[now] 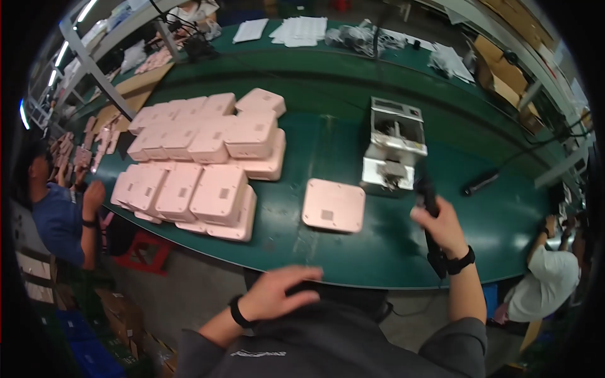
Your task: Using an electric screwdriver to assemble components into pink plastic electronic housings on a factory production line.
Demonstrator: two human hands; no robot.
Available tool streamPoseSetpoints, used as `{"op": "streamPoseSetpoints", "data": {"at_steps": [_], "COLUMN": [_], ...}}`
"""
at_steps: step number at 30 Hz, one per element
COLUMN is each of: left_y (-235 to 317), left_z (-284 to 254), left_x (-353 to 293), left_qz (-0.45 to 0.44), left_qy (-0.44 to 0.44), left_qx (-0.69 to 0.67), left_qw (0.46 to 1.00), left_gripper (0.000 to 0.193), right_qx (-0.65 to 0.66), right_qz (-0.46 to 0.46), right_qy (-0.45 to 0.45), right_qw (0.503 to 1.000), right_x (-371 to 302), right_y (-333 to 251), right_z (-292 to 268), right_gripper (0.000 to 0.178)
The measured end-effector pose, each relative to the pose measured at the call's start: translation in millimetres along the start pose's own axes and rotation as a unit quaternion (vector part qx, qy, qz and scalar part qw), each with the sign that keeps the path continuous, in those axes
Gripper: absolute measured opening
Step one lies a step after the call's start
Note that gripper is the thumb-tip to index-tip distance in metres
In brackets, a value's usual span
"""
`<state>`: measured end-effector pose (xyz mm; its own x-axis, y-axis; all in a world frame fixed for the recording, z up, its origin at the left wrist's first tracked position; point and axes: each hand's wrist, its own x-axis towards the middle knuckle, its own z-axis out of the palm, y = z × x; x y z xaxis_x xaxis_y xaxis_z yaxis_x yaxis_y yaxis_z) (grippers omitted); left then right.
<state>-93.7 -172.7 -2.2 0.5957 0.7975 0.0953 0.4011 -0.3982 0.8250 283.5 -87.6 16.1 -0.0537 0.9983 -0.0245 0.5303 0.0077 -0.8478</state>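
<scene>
My right hand [443, 227] is wrapped round a black electric screwdriver [430, 196], held upright with its upper end close to the right side of a metal screw feeder [396, 142]. The screwdriver's tip is hard to make out. Left of the feeder, one pale pink plastic case [334, 205] lies flat on the green table, with small holes at its corners and a grey square label. My left hand [280, 291] is held at the table's near edge, its fingers stretched and thumb apart, touching no case.
Stacked pink cases [220, 192] fill the table's left part. A second black tool [480, 181] lies at the right on a cable. Papers [299, 31] and plastic bags [365, 39] are on the far bench. Co-workers sit at left [60, 214] and right [545, 283].
</scene>
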Motion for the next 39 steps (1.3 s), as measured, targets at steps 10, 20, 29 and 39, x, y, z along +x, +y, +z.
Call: {"op": "streamPoseSetpoints", "data": {"at_steps": [10, 20, 29, 39], "left_y": [-44.0, -49.0, -67.6, -78.5], "left_z": [-39.0, -19.9, -21.0, -21.5], "left_x": [94.7, 144.6, 180.6, 179.5], "left_qz": [0.081, 0.073, 0.143, 0.111], "left_qy": [0.128, 0.002, -0.029, -0.031], "left_qx": [0.262, 0.139, 0.154, 0.121], "left_qw": [0.953, 0.988, 0.977, 0.986], "left_gripper": [0.084, 0.086, 0.084, 0.081], "right_qx": [0.387, 0.420, 0.326, 0.347], "right_qz": [-0.194, -0.277, -0.278, -0.218], "right_qy": [0.256, 0.291, 0.271, 0.252], "right_qw": [0.865, 0.814, 0.862, 0.877], "right_x": [-41.6, 31.1, 116.5, 95.1], "right_y": [-7.2, -79.1, -105.8, -73.9], "right_z": [35.9, 9.6, 17.4, 33.4], "right_gripper": [0.022, 0.016, 0.015, 0.015]}}
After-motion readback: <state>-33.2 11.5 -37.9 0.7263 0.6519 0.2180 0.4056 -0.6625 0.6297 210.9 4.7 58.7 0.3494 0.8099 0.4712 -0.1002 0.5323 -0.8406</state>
